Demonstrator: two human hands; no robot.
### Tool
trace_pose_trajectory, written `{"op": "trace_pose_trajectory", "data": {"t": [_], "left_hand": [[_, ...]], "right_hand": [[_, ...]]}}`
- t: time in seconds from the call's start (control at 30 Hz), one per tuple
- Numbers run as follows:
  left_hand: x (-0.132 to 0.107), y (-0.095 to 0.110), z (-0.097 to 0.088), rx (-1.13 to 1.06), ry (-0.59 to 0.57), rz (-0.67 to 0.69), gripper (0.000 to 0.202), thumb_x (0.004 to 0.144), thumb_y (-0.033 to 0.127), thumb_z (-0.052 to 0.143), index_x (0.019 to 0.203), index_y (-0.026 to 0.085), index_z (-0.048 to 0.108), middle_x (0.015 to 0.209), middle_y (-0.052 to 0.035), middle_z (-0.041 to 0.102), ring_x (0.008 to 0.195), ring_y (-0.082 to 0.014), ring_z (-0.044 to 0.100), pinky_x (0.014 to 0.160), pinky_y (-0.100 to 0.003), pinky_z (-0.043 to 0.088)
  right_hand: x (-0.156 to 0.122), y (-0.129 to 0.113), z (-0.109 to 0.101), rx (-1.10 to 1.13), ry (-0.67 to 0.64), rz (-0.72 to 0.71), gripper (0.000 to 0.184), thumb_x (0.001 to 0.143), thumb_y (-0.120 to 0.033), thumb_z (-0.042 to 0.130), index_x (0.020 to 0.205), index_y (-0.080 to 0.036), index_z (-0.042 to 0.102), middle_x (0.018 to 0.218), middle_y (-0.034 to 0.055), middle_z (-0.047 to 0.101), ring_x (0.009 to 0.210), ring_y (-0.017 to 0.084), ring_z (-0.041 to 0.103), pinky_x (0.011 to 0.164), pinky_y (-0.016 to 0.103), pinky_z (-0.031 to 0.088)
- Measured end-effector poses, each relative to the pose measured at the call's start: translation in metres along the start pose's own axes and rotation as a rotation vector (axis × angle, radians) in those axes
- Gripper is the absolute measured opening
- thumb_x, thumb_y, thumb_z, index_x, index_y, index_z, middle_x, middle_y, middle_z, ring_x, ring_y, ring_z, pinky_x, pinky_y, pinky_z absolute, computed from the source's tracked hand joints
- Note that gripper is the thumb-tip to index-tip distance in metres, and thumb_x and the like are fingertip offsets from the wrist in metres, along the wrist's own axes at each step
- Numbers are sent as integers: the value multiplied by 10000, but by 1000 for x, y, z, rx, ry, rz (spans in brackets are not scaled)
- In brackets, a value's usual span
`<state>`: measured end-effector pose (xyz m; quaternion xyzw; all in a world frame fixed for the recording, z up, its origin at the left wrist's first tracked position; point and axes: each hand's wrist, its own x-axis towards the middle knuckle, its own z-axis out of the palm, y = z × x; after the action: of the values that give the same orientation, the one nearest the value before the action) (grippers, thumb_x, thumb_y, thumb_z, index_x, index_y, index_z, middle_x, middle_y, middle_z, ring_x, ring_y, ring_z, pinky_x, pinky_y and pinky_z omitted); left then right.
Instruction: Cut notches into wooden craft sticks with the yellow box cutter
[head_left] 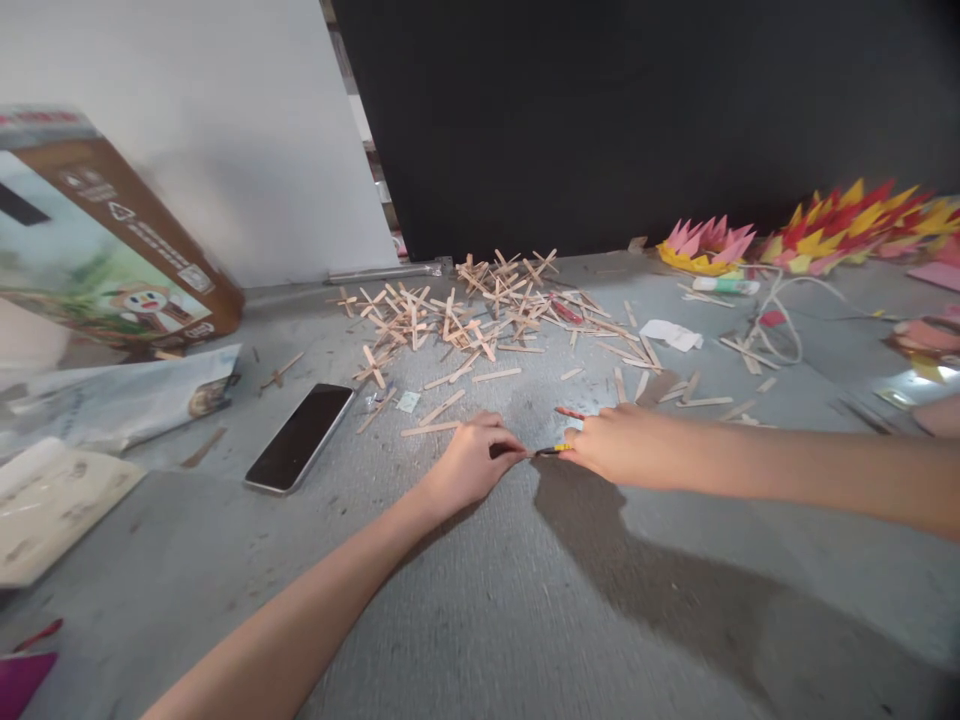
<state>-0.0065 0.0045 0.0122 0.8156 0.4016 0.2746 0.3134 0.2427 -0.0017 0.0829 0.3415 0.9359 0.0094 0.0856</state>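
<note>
My left hand (471,462) rests on the grey floor with its fingers pinched together on the tip of a small dark stick-like item (547,452). My right hand (616,443) is closed round a yellow and black tool (561,448) whose point meets my left fingertips. A red-tipped piece (568,412) lies just beyond my right hand. Behind both hands is a heap of wooden ice-cream sticks (457,320), many glued into crosses, with loose single sticks (431,428) nearer my left hand.
A black phone (301,437) lies left of my left hand. A cardboard box (105,240), papers (112,395) and a booklet (52,505) are at the left. Coloured paper flowers (825,235), a glue tube (724,285) and a white cable (780,320) sit at the right by the black wall.
</note>
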Motion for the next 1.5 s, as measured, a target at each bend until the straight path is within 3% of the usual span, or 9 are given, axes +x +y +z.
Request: {"op": "trace_pose_trajectory", "data": {"t": [0.13,0.3,0.43,0.57,0.67,0.8,0.97,1.13,1.5], "left_hand": [[1,1,1,34,6,-12,119,956,184,702,903,216,804,848,-37,685,898,-196,644,837,-309,513],[-6,11,5,207,-34,19,170,985,91,569,924,186,696,993,-66,669,1034,-237,601,944,-368,506],[-15,21,9,329,-114,-24,365,846,-105,451,1014,160,639,1053,-112,652,1014,-254,617,900,-387,520],[-12,23,12,72,7,-77,320,963,-9,439,1136,155,654,1152,-138,676,1066,-235,664,961,-384,533],[-6,25,14,-282,117,-202,136,1028,209,543,1040,167,672,956,-75,723,832,-179,695,793,-313,564],[-6,33,16,-620,203,-279,175,964,318,663,1021,152,667,953,-85,785,715,-153,718,725,-289,586],[-10,43,17,-754,220,-392,313,924,361,728,1145,161,634,934,-100,833,779,-218,804,750,-308,615],[-12,47,18,-770,213,-409,371,922,407,743,1165,169,593,912,-121,841,838,-270,825,772,-335,624],[-15,46,19,-678,202,-373,348,954,406,712,1203,190,599,890,-91,844,866,-279,828,783,-342,617]], "right_hand": [[-5,9,-1,53,-63,155,320,1086,-335,478,967,-172,726,661,51,694,478,169,585,485,290,237],[-20,12,-6,332,61,328,426,1130,-458,310,961,-217,617,602,-4,606,521,166,557,520,291,257],[-31,-1,-5,579,161,435,381,1127,-503,296,1016,-244,552,597,-50,559,490,139,514,511,269,303],[-35,-23,5,811,247,494,424,1122,-523,289,889,-242,503,612,-45,575,501,128,559,555,259,408],[-34,-43,16,992,282,513,383,1112,-523,307,1195,-243,556,713,-33,663,429,125,536,487,263,428],[-31,-60,25,972,368,515,422,1100,-509,356,1332,-249,594,745,-5,697,512,147,605,516,258,462],[-27,-64,29,926,388,518,402,1100,-464,391,1309,-242,654,695,-19,664,488,128,535,507,242,418],[-25,-64,32,904,402,502,394,1098,-430,399,1278,-218,677,674,-19,658,490,120,531,514,233,404],[-25,-65,33,830,428,495,368,1089,-384,433,1293,-220,691,701,1,706,512,120,592,528,224,417]]}}
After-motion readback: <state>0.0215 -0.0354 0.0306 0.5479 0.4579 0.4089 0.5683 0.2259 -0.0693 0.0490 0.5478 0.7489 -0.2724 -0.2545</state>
